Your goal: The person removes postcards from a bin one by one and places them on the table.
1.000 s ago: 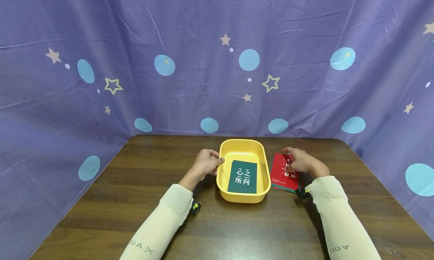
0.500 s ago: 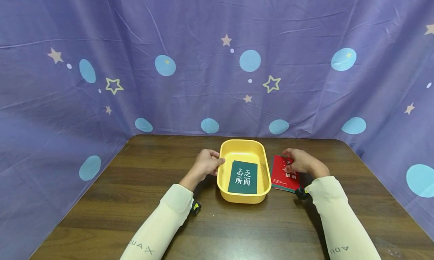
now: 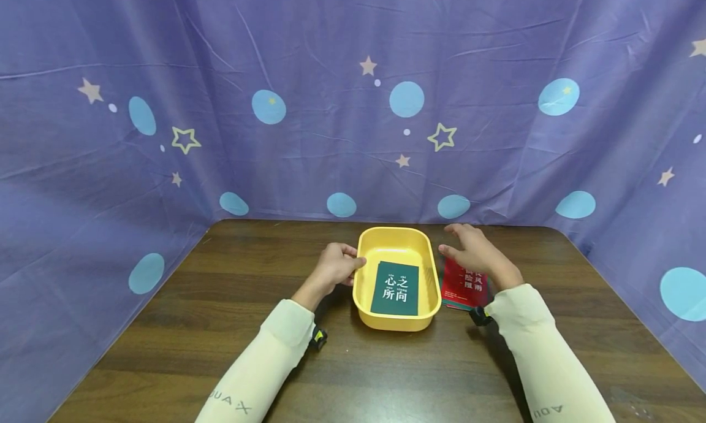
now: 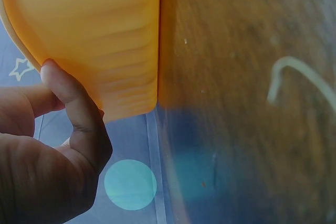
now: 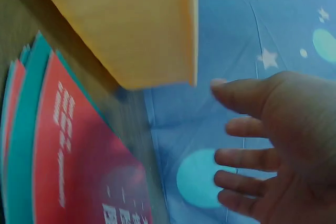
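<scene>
A yellow plastic tray (image 3: 394, 242) stands on the table with a dark green card (image 3: 395, 288) printed in white characters lying in it. At its left rim my left hand (image 3: 333, 268) pinches the wall; the left wrist view has the thumb and a finger (image 4: 79, 98) on the tray's edge. Right of the tray lies a loose stack of red and green cards, a red card (image 3: 463, 291) on top. Over the far end of that stack hovers my right hand (image 3: 478, 251), partly hiding it. In the right wrist view its spread fingers (image 5: 247, 158) hold nothing, close to the tray's corner.
The brown wooden table (image 3: 231, 276) reaches back to a purple-blue curtain (image 3: 309, 147) with stars and dots. A black wrist device (image 3: 318, 337) sits on the left wrist and another (image 3: 480, 316) on the right, beside the card stack.
My right hand has lifted off the red card and moved left and away toward the tray, its fingers spreading. The left hand and tray stay put.
</scene>
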Demonstrator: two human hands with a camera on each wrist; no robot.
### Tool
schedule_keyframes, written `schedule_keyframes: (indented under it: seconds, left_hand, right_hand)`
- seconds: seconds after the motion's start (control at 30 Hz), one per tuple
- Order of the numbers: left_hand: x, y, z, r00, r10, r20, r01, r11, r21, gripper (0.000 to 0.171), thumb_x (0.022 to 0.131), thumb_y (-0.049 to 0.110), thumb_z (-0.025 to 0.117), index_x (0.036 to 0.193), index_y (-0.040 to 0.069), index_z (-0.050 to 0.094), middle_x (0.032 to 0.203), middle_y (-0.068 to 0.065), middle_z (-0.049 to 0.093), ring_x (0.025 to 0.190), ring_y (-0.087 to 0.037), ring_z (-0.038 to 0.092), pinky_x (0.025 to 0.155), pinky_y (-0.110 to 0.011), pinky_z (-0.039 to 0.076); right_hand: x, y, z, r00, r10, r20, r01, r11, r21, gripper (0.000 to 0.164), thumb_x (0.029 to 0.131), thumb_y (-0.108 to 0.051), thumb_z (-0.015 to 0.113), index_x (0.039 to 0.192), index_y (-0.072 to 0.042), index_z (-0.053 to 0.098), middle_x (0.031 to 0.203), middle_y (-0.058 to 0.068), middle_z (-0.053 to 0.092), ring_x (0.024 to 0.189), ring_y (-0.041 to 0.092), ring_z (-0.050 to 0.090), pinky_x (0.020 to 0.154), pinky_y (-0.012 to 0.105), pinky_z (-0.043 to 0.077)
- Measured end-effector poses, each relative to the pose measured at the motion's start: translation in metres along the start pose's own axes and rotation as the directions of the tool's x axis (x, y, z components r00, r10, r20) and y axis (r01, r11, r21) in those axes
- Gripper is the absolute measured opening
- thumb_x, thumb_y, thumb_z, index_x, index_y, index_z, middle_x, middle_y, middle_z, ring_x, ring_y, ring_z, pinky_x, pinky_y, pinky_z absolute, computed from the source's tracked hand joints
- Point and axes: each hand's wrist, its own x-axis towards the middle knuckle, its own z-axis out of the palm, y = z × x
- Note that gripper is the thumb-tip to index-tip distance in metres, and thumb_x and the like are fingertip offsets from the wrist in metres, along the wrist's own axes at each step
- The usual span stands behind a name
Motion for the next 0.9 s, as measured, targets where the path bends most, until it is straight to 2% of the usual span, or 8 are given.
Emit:
schedule_keyframes:
  seconds: [0.17, 0.37, 0.73, 0.9]
  left_hand:
    - [0.0, 0.0, 0.0, 1.0, 0.001, 0.004, -0.001, 1.0, -0.003, 0.024, 0.089, 0.009, 0.07, 0.106, -0.004, 0.06, 0.09, -0.022, 0.066, 0.05, -0.011, 0.056, 0.045, -0.027, 0.056]
    - [-0.001, 0.0, -0.001, 1.0, 0.003, 0.001, -0.003, 1.0, -0.004, 0.024, 0.088, 0.009, 0.07, 0.106, -0.004, 0.06, 0.088, -0.021, 0.067, 0.05, -0.012, 0.056, 0.045, -0.027, 0.056]
    - [0.001, -0.001, 0.0, 1.0, 0.0, 0.006, 0.0, 1.0, -0.014, 0.023, 0.088, 0.008, 0.07, 0.105, -0.004, 0.06, 0.091, -0.023, 0.066, 0.05, -0.012, 0.056, 0.046, -0.028, 0.057]
    - [0.002, -0.001, 0.0, 1.0, 0.005, 0.012, -0.005, 1.0, -0.016, 0.024, 0.088, 0.008, 0.07, 0.106, -0.004, 0.06, 0.091, -0.024, 0.066, 0.049, -0.012, 0.056, 0.046, -0.028, 0.057]
  right_hand:
    - [0.005, -0.02, 0.006, 0.998, -0.027, -0.049, 0.027, 1.0, 0.0, 0.055, 0.098, -0.029, 0.06, 0.138, 0.005, 0.043, 0.134, 0.024, 0.049, 0.124, 0.039, 0.04, 0.102, 0.057, 0.037]
    - [0.008, -0.045, 0.013, 0.99, -0.125, -0.073, 0.122, 0.992, -0.043, 0.059, 0.096, -0.032, 0.062, 0.139, 0.004, 0.042, 0.134, 0.022, 0.049, 0.124, 0.037, 0.041, 0.104, 0.054, 0.037]
    - [0.012, -0.069, 0.044, 0.978, -0.203, 0.05, 0.205, 0.978, -0.042, 0.067, 0.094, -0.039, 0.065, 0.143, -0.001, 0.041, 0.138, 0.018, 0.048, 0.128, 0.032, 0.042, 0.108, 0.049, 0.037]
    - [0.012, -0.072, 0.054, 0.973, -0.196, 0.126, 0.206, 0.975, -0.076, 0.071, 0.093, -0.041, 0.065, 0.146, -0.003, 0.038, 0.139, 0.015, 0.048, 0.127, 0.029, 0.045, 0.106, 0.047, 0.04]
